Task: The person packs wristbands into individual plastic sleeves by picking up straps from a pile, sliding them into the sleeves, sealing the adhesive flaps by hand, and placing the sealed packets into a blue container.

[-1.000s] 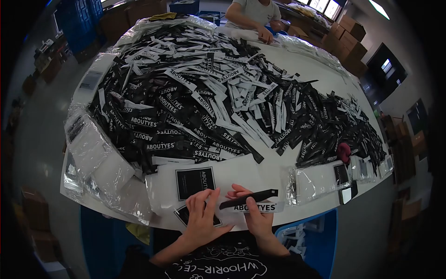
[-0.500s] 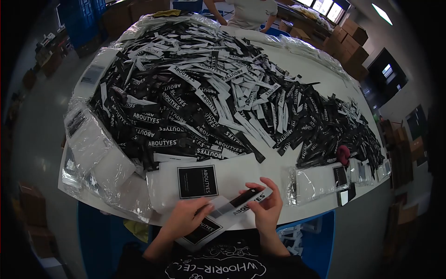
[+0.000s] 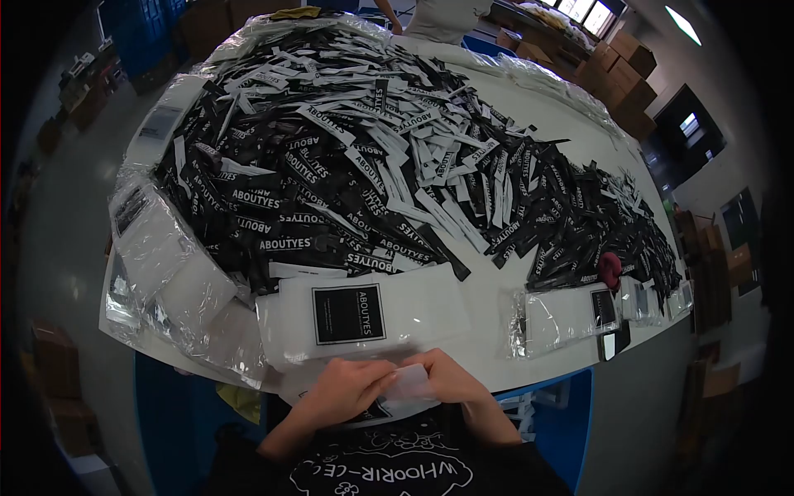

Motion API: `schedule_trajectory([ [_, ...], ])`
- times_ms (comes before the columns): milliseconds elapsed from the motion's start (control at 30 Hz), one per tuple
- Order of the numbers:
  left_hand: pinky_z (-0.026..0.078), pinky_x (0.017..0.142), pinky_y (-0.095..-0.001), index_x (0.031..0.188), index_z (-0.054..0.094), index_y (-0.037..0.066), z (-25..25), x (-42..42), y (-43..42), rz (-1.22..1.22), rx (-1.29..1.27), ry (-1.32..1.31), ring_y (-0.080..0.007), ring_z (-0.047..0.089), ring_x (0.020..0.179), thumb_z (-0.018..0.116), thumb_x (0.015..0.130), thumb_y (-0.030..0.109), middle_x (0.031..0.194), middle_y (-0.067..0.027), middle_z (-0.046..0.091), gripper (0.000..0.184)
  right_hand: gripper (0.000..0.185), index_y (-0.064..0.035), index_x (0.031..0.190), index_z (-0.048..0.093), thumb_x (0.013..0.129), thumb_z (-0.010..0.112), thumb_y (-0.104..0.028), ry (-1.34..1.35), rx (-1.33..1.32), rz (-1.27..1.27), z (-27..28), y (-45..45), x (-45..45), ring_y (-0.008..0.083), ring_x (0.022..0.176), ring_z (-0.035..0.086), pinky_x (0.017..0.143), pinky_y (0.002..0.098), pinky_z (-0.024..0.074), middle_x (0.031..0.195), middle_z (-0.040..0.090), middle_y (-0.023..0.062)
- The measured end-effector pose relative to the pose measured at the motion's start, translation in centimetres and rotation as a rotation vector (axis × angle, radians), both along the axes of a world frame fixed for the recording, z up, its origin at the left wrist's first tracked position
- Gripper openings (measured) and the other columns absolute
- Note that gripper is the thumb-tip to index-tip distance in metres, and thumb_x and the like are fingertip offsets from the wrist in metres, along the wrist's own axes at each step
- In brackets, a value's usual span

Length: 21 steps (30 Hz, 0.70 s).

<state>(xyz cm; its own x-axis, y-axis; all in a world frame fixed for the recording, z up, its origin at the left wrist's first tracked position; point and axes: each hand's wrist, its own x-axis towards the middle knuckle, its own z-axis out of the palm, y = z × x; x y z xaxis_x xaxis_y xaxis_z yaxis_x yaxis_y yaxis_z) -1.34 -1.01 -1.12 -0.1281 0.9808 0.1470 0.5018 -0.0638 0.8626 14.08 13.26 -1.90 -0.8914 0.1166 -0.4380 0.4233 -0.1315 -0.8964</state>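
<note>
My left hand (image 3: 351, 392) and my right hand (image 3: 447, 379) are close together at the table's front edge, fingers closed on a white translucent bag (image 3: 411, 383). A black printed label shows partly below my left hand. The black and white strips seen earlier cannot be made out here. Just beyond my hands lies a stack of white bags (image 3: 422, 318), its top one bearing a black ABOUTYES label (image 3: 349, 314). A large heap of black and white ABOUTYES strips (image 3: 331, 165) spreads behind the stack.
Clear-wrapped packs (image 3: 178, 273) line the left edge, and another pack (image 3: 562, 322) lies at the right beside a phone (image 3: 609, 345). A dark red item (image 3: 609, 269) rests on the heap. Blue bins (image 3: 571, 422) stand below the table. A person (image 3: 442, 18) stands across it.
My hands have come together nearer my body, around the bag. The strips between my fingers have gone out of sight. The person across the table has moved partly out of view.
</note>
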Motion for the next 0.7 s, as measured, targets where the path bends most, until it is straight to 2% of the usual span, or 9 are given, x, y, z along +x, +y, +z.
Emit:
schedule_trajectory([
  [33, 0.045, 0.051, -0.0347, 0.088, 0.059, 0.005, 0.1, -0.2, -0.1, 0.0, -0.003, -0.001, -0.0286, 0.058, 0.056, 0.055, 0.086, 0.017, 0.067, -0.0115, 0.059, 0.013, 0.022, 0.0023, 0.097, 0.063, 0.082, 0.063, -0.014, -0.038, -0.062, -0.068, -0.3, 0.0, -0.1, 0.0079, 0.075, 0.055, 0.068, 0.0221, 0.045, 0.086, 0.064, 0.0056],
  [100, 0.043, 0.048, -0.0336, 0.083, 0.058, 0.004, 0.5, -0.8, -0.1, 0.213, -0.055, -0.02, -0.0264, 0.057, 0.053, 0.055, 0.086, 0.017, 0.063, -0.0113, 0.058, 0.013, 0.022, 0.0017, 0.096, 0.064, 0.083, 0.062, -0.016, 0.189, -0.429, -0.513, -1.0, -0.1, 0.2, 0.0085, 0.076, 0.056, 0.068, 0.0216, 0.0439, 0.09, 0.063, 0.0066],
  [167, 0.042, 0.046, -0.032, 0.078, 0.056, 0.002, -0.1, -0.4, -0.1, 0.335, -0.017, -0.06, -0.0238, 0.054, 0.047, 0.056, 0.085, 0.013, 0.058, -0.0103, 0.055, 0.013, 0.018, 0.0023, 0.095, 0.064, 0.084, 0.06, -0.012, 0.375, -0.38, -0.527, 0.0, -1.0, -0.3, 0.0085, 0.073, 0.055, 0.064, 0.0204, 0.0415, 0.088, 0.062, 0.0054],
  [233, 0.041, 0.046, -0.0304, 0.078, 0.059, 0.001, 0.1, 0.1, -0.1, 0.336, 0.061, -0.183, -0.0216, 0.051, 0.047, 0.06, 0.082, 0.01, 0.057, -0.0087, 0.054, 0.009, 0.014, 0.0034, 0.091, 0.064, 0.083, 0.061, -0.008, 0.342, 0.117, -0.397, 0.2, -1.9, 0.0, 0.0077, 0.071, 0.054, 0.061, 0.0209, 0.0403, 0.083, 0.061, 0.0041],
  [300, 0.041, 0.047, -0.0295, 0.08, 0.061, 0.0, 0.9, -0.2, 0.3, 0.188, 0.071, -0.296, -0.0202, 0.052, 0.049, 0.061, 0.081, 0.008, 0.06, -0.0083, 0.055, 0.008, 0.012, 0.004, 0.087, 0.064, 0.079, 0.065, -0.004, 0.394, 0.125, -0.393, 0.5, -1.8, 0.0, 0.0092, 0.067, 0.053, 0.058, 0.0222, 0.0401, 0.076, 0.059, 0.0052],
  [367, 0.041, 0.048, -0.0287, 0.082, 0.062, -0.001, 1.0, -0.2, 0.4, 0.052, 0.08, -0.407, -0.0188, 0.052, 0.051, 0.063, 0.079, 0.007, 0.062, -0.0079, 0.056, 0.008, 0.009, 0.0064, 0.08, 0.065, 0.072, 0.067, 0.003, 0.555, 0.37, -0.28, 0.7, -1.8, -0.1, 0.012, 0.062, 0.053, 0.053, 0.0222, 0.0388, 0.075, 0.062, 0.0095],
  [433, 0.042, 0.051, -0.0268, 0.085, 0.063, -0.002, 0.6, -0.1, 0.2, 0.045, 0.198, -0.142, -0.0184, 0.055, 0.057, 0.064, 0.079, 0.007, 0.069, -0.0086, 0.059, 0.011, 0.009, 0.0068, 0.078, 0.064, 0.07, 0.068, 0.004, 0.644, 0.44, -0.327, 0.3, -2.0, -0.5, 0.0118, 0.059, 0.052, 0.051, 0.0225, 0.0375, 0.072, 0.061, 0.0104],
  [600, 0.043, 0.053, -0.028, 0.084, 0.062, -0.003, 0.0, 0.9, 0.5, 0.126, 0.197, -0.264, -0.0207, 0.055, 0.058, 0.063, 0.08, 0.008, 0.07, -0.0095, 0.059, 0.011, 0.008, 0.0066, 0.073, 0.063, 0.068, 0.069, 0.003, 0.735, 0.507, -0.483, 0.3, -1.6, -0.3, 0.0107, 0.053, 0.049, 0.045, 0.0226, 0.0336, 0.064, 0.058, 0.0097],
  [700, 0.044, 0.054, -0.03, 0.084, 0.062, -0.003, -1.1, 1.9, 0.7, 0.168, 0.099, -0.31, -0.0227, 0.056, 0.059, 0.062, 0.08, 0.009, 0.071, -0.0103, 0.059, 0.012, 0.01, 0.0026, 0.074, 0.066, 0.071, 0.072, -0.005, 0.468, 0.596, -0.432, 0.7, -0.8, 1.5, 0.012, 0.047, 0.05, 0.044, 0.0231, 0.0372, 0.059, 0.059, 0.0077],
])
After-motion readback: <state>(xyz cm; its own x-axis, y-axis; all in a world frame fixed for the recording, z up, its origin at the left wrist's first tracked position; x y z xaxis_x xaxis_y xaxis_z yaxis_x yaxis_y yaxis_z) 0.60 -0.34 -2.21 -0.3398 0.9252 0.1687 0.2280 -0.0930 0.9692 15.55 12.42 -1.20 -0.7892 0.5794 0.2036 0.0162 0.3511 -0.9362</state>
